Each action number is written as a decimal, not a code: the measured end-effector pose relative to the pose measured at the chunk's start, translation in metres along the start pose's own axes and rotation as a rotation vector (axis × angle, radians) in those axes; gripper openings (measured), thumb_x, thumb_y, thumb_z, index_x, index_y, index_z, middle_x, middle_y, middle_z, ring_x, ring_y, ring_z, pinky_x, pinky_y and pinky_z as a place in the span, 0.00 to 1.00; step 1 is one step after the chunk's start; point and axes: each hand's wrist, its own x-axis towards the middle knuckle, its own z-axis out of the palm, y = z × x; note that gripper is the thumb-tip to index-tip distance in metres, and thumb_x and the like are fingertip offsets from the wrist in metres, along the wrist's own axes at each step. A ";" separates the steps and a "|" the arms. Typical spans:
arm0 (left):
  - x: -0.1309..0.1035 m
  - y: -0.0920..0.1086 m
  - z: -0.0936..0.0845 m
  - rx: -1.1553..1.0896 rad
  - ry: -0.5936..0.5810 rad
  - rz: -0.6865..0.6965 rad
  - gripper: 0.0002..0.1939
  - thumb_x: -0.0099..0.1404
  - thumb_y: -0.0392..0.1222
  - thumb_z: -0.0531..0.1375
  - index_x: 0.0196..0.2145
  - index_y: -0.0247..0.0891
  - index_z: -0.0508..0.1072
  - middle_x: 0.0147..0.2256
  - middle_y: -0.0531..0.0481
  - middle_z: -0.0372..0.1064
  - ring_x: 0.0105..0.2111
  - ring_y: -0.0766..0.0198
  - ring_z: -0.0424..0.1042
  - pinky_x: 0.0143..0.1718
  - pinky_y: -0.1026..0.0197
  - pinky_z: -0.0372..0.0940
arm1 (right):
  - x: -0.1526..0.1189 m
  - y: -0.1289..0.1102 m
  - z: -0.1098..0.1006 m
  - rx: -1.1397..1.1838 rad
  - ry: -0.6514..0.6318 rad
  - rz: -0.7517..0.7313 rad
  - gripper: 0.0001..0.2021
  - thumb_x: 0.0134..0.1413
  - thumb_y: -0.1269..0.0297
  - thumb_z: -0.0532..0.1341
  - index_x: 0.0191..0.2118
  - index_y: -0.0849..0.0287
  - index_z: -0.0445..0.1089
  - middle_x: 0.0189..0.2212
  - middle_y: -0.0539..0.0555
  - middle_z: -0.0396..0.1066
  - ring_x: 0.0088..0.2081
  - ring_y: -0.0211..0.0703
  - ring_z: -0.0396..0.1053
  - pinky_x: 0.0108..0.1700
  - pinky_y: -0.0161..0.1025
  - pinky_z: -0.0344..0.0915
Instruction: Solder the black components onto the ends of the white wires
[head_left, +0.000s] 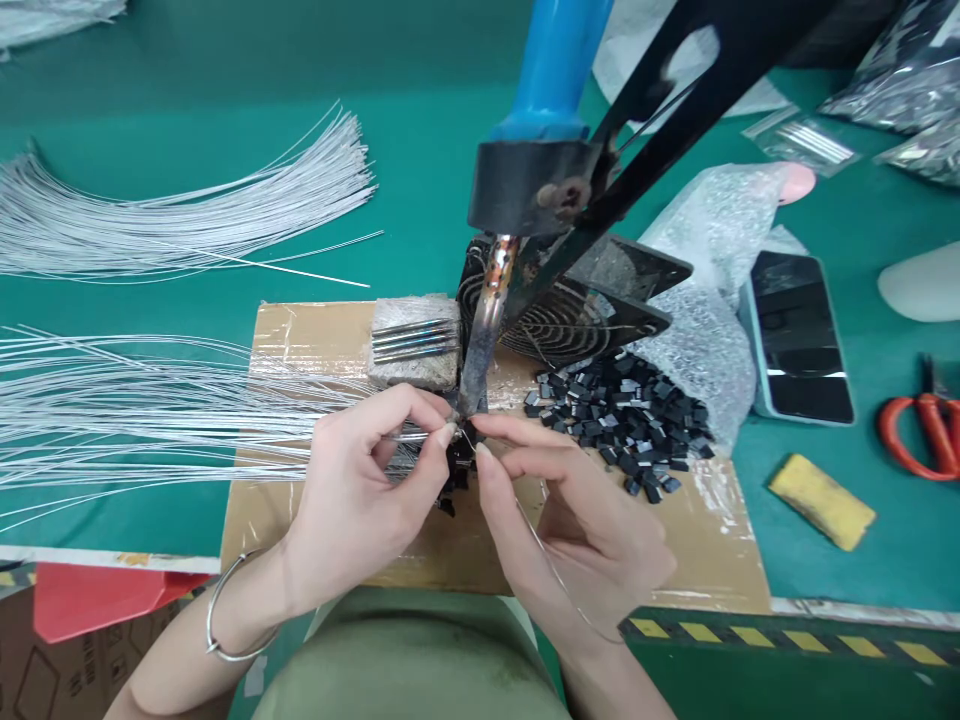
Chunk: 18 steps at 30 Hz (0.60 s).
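Observation:
Pinched between thumb and index finger, my left hand (375, 490) has a tiny piece at the lower end of a soldering iron (475, 370). Fingers and the iron hide what that piece is. My right hand (581, 515) is closed on a thin solder wire (553, 565), which runs down across the palm towards the wrist; its end points at the iron's tip. White wires (150, 410) stretch from the left to beneath my left hand. Several small black pieces (630, 410) lie heaped beside my right hand, and dark ones show under the fingertips.
A black bracket holds the iron above brown cardboard (705, 560). Behind it stands a fan (562, 325), beside a pad (416, 375) carrying metal rods. More white wires (247, 215) lie back left. On the right are a phone (799, 330), yellow sponge (821, 500) and red-handled tool (937, 430).

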 end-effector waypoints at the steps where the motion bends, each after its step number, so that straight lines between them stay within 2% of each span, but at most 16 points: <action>1: 0.000 0.000 0.000 -0.004 -0.002 -0.004 0.07 0.68 0.32 0.62 0.32 0.38 0.75 0.35 0.51 0.78 0.25 0.70 0.66 0.20 0.63 0.50 | 0.000 0.000 0.000 0.001 -0.001 0.002 0.10 0.58 0.81 0.68 0.37 0.58 0.74 0.43 0.55 0.83 0.44 0.43 0.84 0.50 0.37 0.78; 5: 0.000 0.001 0.000 -0.031 -0.010 -0.027 0.07 0.68 0.32 0.62 0.32 0.38 0.74 0.34 0.50 0.77 0.28 0.68 0.68 0.22 0.64 0.53 | 0.001 0.001 0.000 -0.016 0.003 -0.003 0.10 0.58 0.81 0.68 0.37 0.58 0.74 0.42 0.56 0.84 0.44 0.42 0.84 0.49 0.36 0.78; 18: 0.000 0.001 0.000 0.000 -0.007 -0.015 0.07 0.69 0.33 0.62 0.31 0.38 0.74 0.34 0.50 0.77 0.27 0.67 0.69 0.22 0.64 0.53 | 0.002 0.000 0.000 -0.050 0.018 -0.035 0.10 0.58 0.81 0.68 0.37 0.57 0.75 0.41 0.55 0.84 0.41 0.41 0.84 0.47 0.36 0.80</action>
